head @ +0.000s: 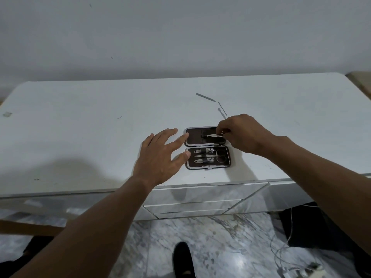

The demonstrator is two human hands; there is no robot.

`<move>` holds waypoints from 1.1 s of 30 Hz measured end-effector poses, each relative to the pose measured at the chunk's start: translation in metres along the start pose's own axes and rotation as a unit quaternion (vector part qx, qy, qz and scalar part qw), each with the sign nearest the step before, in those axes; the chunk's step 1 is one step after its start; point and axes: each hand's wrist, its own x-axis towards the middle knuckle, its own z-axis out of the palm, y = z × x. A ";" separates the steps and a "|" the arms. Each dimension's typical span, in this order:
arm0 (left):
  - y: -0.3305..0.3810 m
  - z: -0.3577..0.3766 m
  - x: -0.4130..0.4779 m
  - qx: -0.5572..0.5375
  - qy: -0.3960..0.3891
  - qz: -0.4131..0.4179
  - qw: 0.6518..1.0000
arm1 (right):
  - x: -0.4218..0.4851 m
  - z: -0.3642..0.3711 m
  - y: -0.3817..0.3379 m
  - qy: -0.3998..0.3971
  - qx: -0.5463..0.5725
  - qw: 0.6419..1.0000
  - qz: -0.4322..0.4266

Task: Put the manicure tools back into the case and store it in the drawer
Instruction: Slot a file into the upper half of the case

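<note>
A small dark manicure case (207,147) lies open on the white dresser top (100,127). Its near half holds two nail clippers and scissors (209,156) under straps. My right hand (245,135) pinches a thin metal tool (210,135) over the case's far half. My left hand (160,155) is spread flat, fingertips touching the case's left edge. Behind the case, two or three slim metal tools (205,97) (222,110) lie loose on the top.
Mirrored drawer fronts (200,194) run below the dresser's front edge. A wall stands right behind the dresser. White cables (285,247) trail on the marble floor at right. My shoe (183,259) shows below.
</note>
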 end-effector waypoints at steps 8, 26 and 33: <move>0.000 0.000 0.001 -0.001 -0.002 0.000 1.000 | 0.004 0.002 -0.009 0.006 0.006 1.000 0.010; -0.001 0.000 0.001 0.003 -0.003 -0.001 1.000 | 0.013 0.007 -0.016 -0.001 0.023 0.999 0.026; 0.000 0.000 0.002 0.005 -0.002 -0.001 1.000 | 0.017 0.009 -0.019 -0.009 0.039 0.999 0.028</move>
